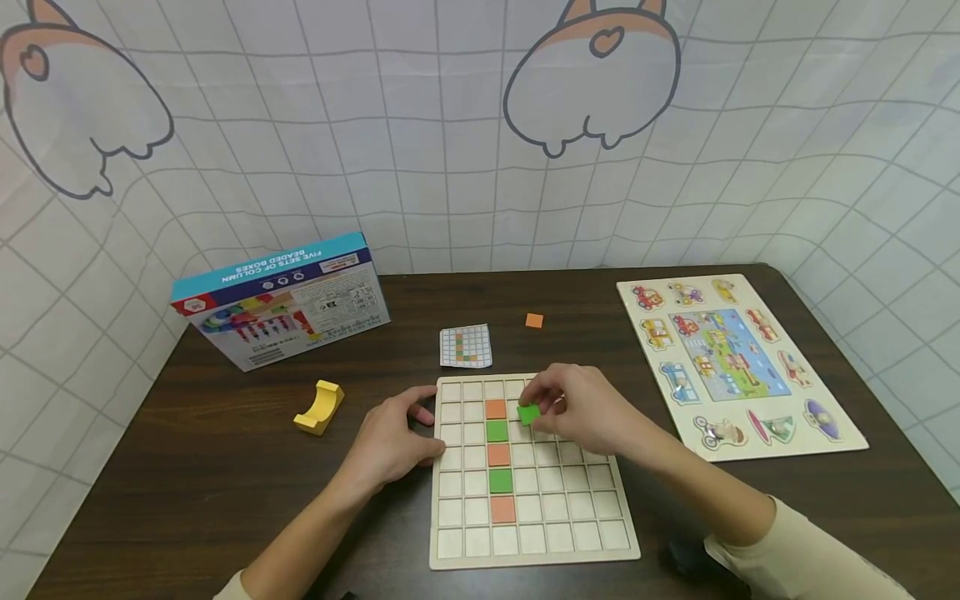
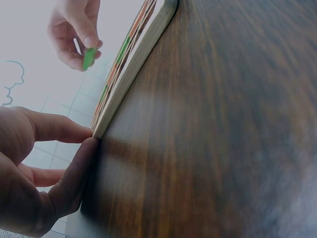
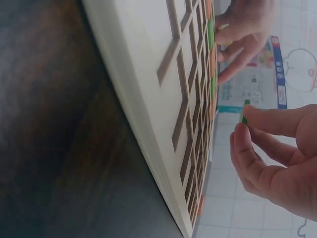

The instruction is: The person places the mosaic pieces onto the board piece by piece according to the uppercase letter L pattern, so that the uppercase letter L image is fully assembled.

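A wooden grid board lies on the table. One of its columns holds orange tiles alternating with green tiles. Over the upper middle of the grid, my right hand pinches a small square green tile between thumb and fingertips. The right wrist view shows this green tile edge-on, raised off the board. My left hand rests at the board's left edge, its thumb and fingers spread along the side. In the left wrist view its fingertips touch the board's rim.
Behind the board lie a small pattern card and a loose orange tile. A yellow curved block sits to the left, with a toy box standing behind it. On the right is a picture puzzle board. A tiled-print curtain backs the table.
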`<action>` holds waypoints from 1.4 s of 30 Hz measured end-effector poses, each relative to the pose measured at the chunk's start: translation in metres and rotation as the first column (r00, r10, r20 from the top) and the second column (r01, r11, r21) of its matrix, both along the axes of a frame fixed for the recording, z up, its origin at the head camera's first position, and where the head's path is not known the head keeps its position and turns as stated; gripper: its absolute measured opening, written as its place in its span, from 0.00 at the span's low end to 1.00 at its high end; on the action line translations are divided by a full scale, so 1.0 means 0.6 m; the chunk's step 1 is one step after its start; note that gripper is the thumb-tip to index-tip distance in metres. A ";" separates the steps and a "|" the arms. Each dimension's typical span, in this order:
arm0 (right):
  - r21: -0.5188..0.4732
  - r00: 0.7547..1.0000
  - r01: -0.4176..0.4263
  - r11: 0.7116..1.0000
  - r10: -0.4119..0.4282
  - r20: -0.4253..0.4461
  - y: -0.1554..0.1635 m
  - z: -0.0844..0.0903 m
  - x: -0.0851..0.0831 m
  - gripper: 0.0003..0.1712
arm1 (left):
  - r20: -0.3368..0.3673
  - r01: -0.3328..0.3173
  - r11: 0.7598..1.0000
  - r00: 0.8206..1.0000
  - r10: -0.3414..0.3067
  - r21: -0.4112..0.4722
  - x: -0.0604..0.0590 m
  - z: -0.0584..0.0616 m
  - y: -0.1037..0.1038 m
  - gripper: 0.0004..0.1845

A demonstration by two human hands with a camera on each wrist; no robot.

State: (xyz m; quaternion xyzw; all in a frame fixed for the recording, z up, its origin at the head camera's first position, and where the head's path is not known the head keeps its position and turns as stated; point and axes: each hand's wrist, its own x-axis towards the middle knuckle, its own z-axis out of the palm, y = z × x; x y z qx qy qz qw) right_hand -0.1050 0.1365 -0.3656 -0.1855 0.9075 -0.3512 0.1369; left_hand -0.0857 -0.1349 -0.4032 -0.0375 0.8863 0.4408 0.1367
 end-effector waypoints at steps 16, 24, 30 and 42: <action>-0.006 0.999 -0.046 0.999 0.046 -0.011 0.000 -0.008 0.024 0.11 | -0.010 0.009 1.000 1.000 -0.009 -0.001 0.001 0.001 -0.002 0.41; 0.005 0.999 -0.033 0.999 0.033 0.004 -0.003 -0.007 0.038 0.12 | -0.012 0.013 1.000 1.000 -0.013 0.006 0.002 0.002 -0.002 0.41; -0.006 0.999 -0.052 0.999 0.052 -0.017 -0.004 -0.008 0.049 0.13 | -0.011 0.010 1.000 1.000 -0.010 -0.004 0.001 0.000 -0.001 0.42; 0.015 0.999 -0.046 0.999 0.045 0.026 -0.012 -0.017 0.074 0.15 | -0.002 0.007 1.000 1.000 -0.007 0.002 0.000 0.001 0.000 0.42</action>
